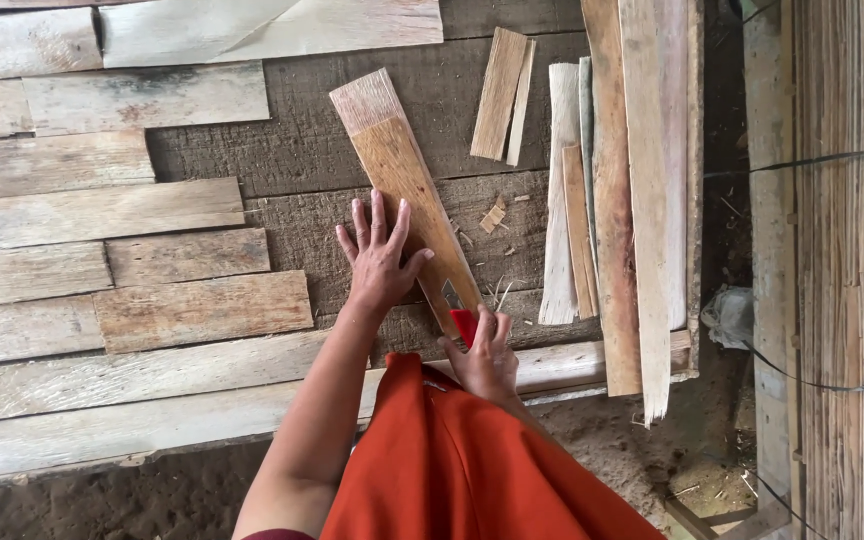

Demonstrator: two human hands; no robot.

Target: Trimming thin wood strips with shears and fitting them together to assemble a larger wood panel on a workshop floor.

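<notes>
A long brown wooden slat point(404, 180) lies slanted on a rough plank bench point(282, 150). My left hand point(380, 262) lies flat with spread fingers beside the slat's lower half, its thumb touching the slat's edge. My right hand point(484, 352) grips a red-handled utility knife point(457, 310) whose metal blade rests on the lower end of the slat. An orange sleeve covers my right forearm.
Several pale flat boards point(102, 260) lie side by side on the left. Long thin wood strips point(622, 200) are stacked at the right of the bench, with short offcuts point(504, 95) near the top. Dirt ground lies below, and a bamboo wall point(847, 270) stands at far right.
</notes>
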